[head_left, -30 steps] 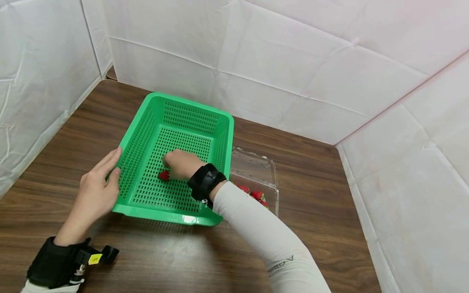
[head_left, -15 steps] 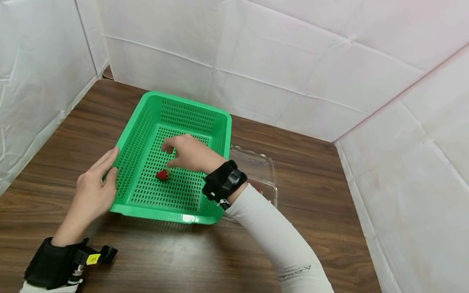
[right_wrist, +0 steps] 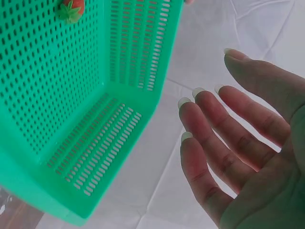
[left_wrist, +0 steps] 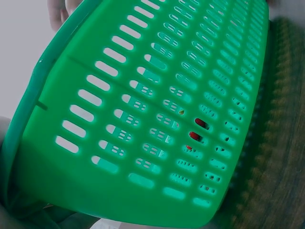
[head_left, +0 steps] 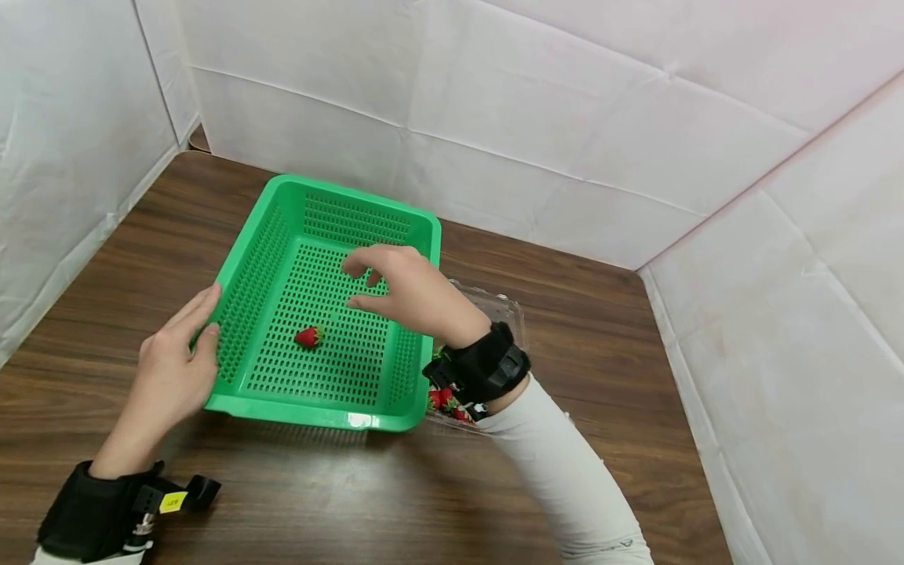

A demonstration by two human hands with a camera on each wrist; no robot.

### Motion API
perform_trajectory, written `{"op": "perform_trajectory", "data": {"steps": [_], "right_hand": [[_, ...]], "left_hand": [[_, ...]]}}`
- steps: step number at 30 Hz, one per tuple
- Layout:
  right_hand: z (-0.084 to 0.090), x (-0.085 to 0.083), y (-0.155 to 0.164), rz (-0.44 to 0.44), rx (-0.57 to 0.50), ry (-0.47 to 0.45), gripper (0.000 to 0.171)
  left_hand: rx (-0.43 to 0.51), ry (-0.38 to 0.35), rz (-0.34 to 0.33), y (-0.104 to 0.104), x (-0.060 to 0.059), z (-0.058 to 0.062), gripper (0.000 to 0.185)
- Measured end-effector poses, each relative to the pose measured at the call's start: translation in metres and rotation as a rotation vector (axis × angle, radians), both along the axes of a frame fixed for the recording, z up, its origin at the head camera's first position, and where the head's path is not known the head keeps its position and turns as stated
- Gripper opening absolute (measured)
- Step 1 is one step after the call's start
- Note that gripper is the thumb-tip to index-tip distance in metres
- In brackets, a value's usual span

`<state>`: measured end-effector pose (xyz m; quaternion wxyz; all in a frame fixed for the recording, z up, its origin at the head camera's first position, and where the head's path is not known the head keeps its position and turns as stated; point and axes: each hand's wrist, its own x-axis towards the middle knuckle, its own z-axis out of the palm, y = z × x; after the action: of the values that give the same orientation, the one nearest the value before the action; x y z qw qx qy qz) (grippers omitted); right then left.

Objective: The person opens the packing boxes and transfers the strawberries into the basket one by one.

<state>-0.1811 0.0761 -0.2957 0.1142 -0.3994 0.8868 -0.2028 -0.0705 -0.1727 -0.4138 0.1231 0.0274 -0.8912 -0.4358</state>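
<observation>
A single strawberry (head_left: 308,337) lies on the perforated floor of a green plastic basket (head_left: 324,417). My left hand (head_left: 173,362) rests along the basket's left rim, its fingers fairly straight and the thumb beside them. Through the slots in the left wrist view, red patches of the strawberry (left_wrist: 201,124) show. Above the basket's right side hovers my right hand (head_left: 417,290), fingers loosely bent and apart, holding nothing. The right wrist view shows that hand's palm (right_wrist: 271,191) facing the camera, with the strawberry (right_wrist: 72,10) at the upper left.
Right of the basket sits a clear plastic box (head_left: 504,304) with several strawberries (head_left: 445,400), partly hidden by my right wrist. Both stand on a dark wooden table (head_left: 600,408). White sheeting (head_left: 508,141) walls off the back and sides.
My right hand has let go of the strawberry, leaving it on the basket floor, then has risen and moved right. The left hand stays at the rim.
</observation>
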Motion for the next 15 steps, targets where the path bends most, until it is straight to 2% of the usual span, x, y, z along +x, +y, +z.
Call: {"op": "perform_trajectory", "data": {"steps": [10,15], "right_hand": [[0.000,0.009,0.037,-0.092,-0.070,0.033,0.034],[-0.004,0.005,0.054,-0.120,-0.080,0.050,0.029]], "left_hand": [[0.006,-0.015,-0.016,0.001,-0.001,0.000,0.048],[0.003,-0.030,-0.025,0.000,0.001,0.002,0.048]]}}
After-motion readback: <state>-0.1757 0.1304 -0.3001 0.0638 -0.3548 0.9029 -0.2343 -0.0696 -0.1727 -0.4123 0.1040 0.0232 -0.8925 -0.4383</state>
